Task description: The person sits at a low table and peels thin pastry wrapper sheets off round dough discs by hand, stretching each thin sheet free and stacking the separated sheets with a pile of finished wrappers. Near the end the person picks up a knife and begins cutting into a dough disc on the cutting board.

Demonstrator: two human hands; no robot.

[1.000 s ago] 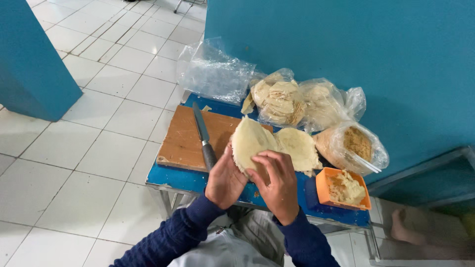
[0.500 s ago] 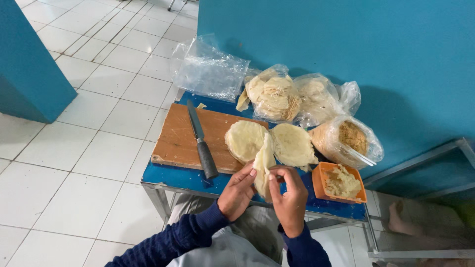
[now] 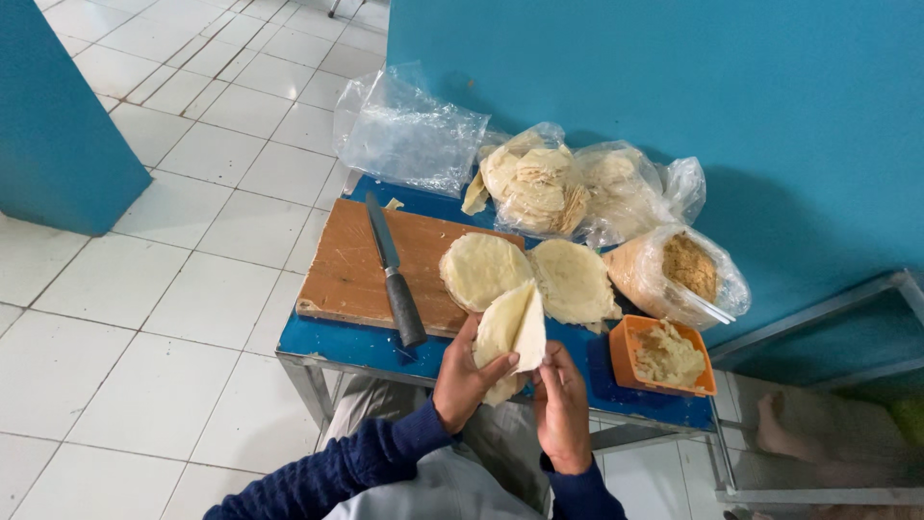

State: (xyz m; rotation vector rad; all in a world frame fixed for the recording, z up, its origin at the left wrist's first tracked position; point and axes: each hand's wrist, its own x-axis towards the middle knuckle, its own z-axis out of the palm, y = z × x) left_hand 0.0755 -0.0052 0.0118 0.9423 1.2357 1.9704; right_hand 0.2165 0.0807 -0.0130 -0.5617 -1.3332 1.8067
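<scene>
Our left hand (image 3: 464,377) fingers wrap a folded pale wrapper sheet (image 3: 510,332), thumb on its face. Our right hand (image 3: 562,409) pinches the sheet's lower edge, fingers closed on it. Sheet is held up over the small blue table's (image 3: 346,345) near edge. Behind it two round wrapper stacks (image 3: 525,272) lie mid-table. Knife (image 3: 395,274) rests on wooden cutting board (image 3: 351,265) at left side. Orange filling tub (image 3: 664,356) at near right corner; plastic bags (image 3: 577,183) along far edge.
</scene>
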